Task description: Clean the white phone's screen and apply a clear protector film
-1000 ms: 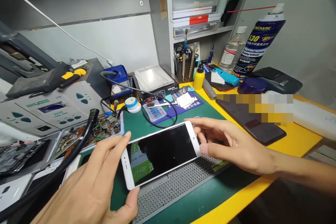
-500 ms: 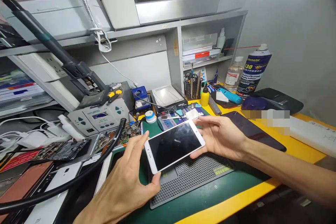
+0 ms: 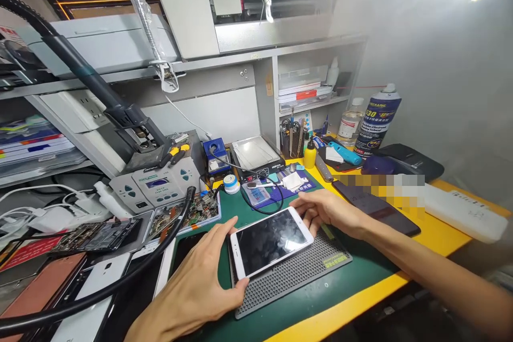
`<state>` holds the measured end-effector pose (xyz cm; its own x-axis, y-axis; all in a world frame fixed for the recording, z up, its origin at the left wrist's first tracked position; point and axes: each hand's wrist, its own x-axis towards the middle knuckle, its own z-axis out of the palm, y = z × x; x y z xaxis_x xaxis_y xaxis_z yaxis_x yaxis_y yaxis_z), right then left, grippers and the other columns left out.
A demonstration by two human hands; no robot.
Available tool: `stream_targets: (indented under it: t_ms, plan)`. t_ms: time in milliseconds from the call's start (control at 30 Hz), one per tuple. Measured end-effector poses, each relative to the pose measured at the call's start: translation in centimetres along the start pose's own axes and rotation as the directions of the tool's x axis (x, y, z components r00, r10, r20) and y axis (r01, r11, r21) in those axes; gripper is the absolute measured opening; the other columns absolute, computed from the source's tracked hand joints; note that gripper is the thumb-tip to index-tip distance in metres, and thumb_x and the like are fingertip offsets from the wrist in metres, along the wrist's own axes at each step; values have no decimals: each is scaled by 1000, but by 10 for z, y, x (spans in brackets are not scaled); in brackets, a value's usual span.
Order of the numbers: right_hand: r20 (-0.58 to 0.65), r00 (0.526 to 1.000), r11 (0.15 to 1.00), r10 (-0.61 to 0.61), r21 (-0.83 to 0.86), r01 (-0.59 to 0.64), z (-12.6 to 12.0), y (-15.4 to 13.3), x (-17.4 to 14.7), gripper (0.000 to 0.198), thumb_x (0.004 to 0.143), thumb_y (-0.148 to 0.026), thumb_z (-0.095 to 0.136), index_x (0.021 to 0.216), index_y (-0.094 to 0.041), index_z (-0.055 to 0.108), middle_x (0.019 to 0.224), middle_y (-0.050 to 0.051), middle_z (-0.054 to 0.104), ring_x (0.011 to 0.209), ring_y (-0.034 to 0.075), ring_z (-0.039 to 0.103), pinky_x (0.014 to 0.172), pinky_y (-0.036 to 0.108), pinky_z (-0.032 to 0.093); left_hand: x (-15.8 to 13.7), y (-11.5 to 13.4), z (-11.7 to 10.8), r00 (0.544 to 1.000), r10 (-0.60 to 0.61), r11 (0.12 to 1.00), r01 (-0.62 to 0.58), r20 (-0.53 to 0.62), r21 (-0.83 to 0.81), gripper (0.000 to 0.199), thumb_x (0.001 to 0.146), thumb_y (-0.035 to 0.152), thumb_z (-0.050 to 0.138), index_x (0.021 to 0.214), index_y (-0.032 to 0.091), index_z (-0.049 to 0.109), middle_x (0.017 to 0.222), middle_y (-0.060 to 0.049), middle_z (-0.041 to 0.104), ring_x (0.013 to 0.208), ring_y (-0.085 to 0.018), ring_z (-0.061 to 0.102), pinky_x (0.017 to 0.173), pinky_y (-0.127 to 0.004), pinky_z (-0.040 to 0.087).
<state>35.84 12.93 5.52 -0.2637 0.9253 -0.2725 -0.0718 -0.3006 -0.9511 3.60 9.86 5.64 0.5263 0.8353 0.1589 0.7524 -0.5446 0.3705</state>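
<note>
A white-framed smartphone (image 3: 272, 240) with a dark, reflective screen lies face up between my hands, just over or on a grey honeycomb-textured pad (image 3: 288, 286); I cannot tell whether it touches the pad. My left hand (image 3: 204, 272) grips its left end, thumb at the lower corner and fingers at the upper one. At the right end, my right hand (image 3: 328, 211) has its fingers curled against the phone's edge, partly hidden behind it. Under the pad spreads a green mat (image 3: 364, 270).
Left are phone parts, a tray of circuit boards (image 3: 200, 208), a black hose (image 3: 160, 251) and a soldering station (image 3: 160, 184). Behind stand a hot plate (image 3: 256, 152) and a yellow bottle (image 3: 310, 155). A dark phone (image 3: 377, 206) and a spray can (image 3: 377, 123) are at right.
The phone has come down closer to the grey pad, held by both hands. My right fingers have curled in at its right end. The head view has tilted up slightly.
</note>
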Motion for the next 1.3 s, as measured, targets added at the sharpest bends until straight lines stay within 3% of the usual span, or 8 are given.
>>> stream_targets:
  t_ms: [267,367,467,600,733,933,1067,1300]
  plan:
    - [-46,998,929,41,-366,-55,3,-15,-13,43,105,-47,51,91,-10,68,86,7,71,61,14,68,58,27,58,-1,-4,2,996,83,996,-82,-22,28,81,78,29,68,153,23,39,147,-13,61,134,-31,62,110,-47,55]
    - [-164,986,830,25,-547,-112,-9,-27,-5,30,104,-42,62,113,-14,67,105,6,70,84,17,70,74,34,61,-2,-6,4,995,96,995,-96,-33,11,80,78,29,69,153,24,40,145,-12,62,133,-30,63,109,-44,57]
    - [-293,948,705,-121,-698,-126,-23,-45,17,34,102,-39,65,129,-17,63,129,9,64,108,25,66,91,44,59,-2,-7,3,996,87,996,-87,-22,4,78,78,31,69,151,22,44,146,-13,62,134,-31,62,111,-46,54]
    - [-280,940,567,-197,-814,-124,-27,-65,49,36,101,-38,66,131,-18,62,133,11,62,112,26,65,94,46,58,-2,-4,-3,998,59,998,-60,22,11,74,79,33,70,149,19,50,146,-15,62,135,-32,61,113,-49,52]
    - [-240,952,523,-190,-845,-108,-24,-69,58,37,100,-39,67,129,-16,63,131,9,63,110,27,66,91,45,59,-2,-1,-7,999,50,999,-50,20,12,72,81,37,71,147,17,52,144,-15,64,133,-32,62,113,-50,52]
    - [-241,925,538,-295,-842,-48,-20,-51,16,35,102,-38,66,129,-16,63,126,10,65,105,24,67,88,43,60,-4,0,-8,992,125,992,-125,8,-11,64,81,30,72,143,26,58,144,-11,63,131,-30,63,113,-49,52]
    - [-200,881,503,-429,-863,48,4,-25,-23,22,102,-34,65,109,-14,67,101,4,70,84,17,68,76,34,59,-6,2,-6,981,193,981,-193,-14,1,54,82,29,71,136,29,65,150,-10,58,135,-34,59,113,-55,51]
    - [43,738,212,-673,-945,248,59,24,-50,16,100,-16,54,101,-18,70,94,8,73,88,22,65,78,34,52,-9,6,3,928,353,936,-351,-121,38,31,86,29,65,115,23,75,129,-9,71,130,-35,59,112,-64,48]
